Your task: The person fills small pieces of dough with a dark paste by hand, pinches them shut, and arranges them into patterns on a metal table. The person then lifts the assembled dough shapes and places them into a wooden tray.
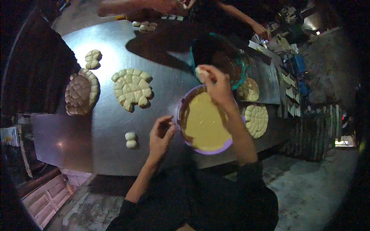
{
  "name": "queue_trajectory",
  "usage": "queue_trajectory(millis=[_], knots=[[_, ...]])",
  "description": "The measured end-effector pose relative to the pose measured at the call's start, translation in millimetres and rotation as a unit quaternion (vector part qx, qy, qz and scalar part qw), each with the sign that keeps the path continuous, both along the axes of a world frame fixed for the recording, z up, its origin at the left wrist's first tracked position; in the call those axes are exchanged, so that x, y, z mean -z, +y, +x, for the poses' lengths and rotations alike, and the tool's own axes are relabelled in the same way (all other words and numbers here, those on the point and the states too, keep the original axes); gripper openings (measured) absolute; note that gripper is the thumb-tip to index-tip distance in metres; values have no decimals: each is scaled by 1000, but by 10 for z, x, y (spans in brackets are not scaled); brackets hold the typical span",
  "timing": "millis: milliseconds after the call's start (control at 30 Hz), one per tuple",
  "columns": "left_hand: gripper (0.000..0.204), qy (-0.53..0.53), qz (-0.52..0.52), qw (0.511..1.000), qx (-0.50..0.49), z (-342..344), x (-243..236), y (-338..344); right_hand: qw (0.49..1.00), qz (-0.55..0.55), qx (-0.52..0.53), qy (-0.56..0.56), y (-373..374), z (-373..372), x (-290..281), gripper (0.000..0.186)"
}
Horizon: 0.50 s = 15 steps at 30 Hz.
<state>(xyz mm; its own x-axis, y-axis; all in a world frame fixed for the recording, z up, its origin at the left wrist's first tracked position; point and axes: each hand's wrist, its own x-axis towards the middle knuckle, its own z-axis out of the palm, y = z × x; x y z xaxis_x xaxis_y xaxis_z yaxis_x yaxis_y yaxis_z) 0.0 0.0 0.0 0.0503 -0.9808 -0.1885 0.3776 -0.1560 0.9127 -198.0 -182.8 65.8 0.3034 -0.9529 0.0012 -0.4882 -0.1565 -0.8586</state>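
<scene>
"Dough [200, 72]: where is it?"
"Pinched in the right hand [218, 85], near the far rim of the bowl [225, 146]."
"And the left hand [160, 134]?"
"Curled at the left rim; whether it grips, I can't tell."
"Which step?"
"Working one small piece, I'd judge; next calls for a light pinch, clear of rims."
"In the way?"
"The basin [240, 83], close beyond; clusters [133, 89] lie left and right."

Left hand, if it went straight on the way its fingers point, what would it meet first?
Most likely the left rim of the purple bowl; whether the left hand touches it is unclear.
</scene>
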Motion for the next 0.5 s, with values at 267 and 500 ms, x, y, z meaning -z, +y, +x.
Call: queue_trajectory(millis=[267,500], knots=[[28,101,215,971,28,567,559,-438,965,72,30,251,-918,-393,764,52],[38,124,166,972,106,497,498,-721,977,67,199,22,-311,-91,175,39]])
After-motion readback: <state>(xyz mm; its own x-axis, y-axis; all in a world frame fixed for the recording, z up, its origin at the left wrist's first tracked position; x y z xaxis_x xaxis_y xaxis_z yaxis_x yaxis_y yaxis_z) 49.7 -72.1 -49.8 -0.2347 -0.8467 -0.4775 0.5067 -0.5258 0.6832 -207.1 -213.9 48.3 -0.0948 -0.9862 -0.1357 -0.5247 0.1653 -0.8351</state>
